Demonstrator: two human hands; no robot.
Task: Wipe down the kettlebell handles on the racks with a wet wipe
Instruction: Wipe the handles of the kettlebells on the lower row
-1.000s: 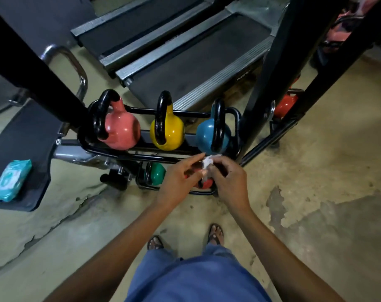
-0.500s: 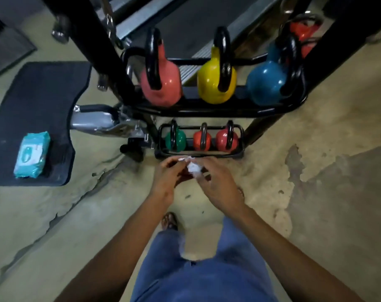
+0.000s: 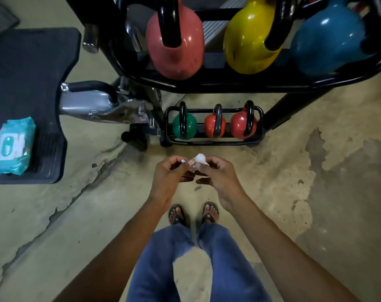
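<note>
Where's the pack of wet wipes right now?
In the head view, the wipes pack lies far left on the black mat, beside the silver machine base.

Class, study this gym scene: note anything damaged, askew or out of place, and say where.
The concrete floor is damaged: a crack runs diagonally left of the small rack, and its coating has peeled in patches at right. The kettlebells sit upright; nothing has spilled.

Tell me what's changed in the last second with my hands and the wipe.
The left hand and right hand, both still pinching the wet wipe, drew back from the blue kettlebell toward the body; they are now over the floor in front of the lower rack. Everything else, the wipe pack included, stayed put.
</note>
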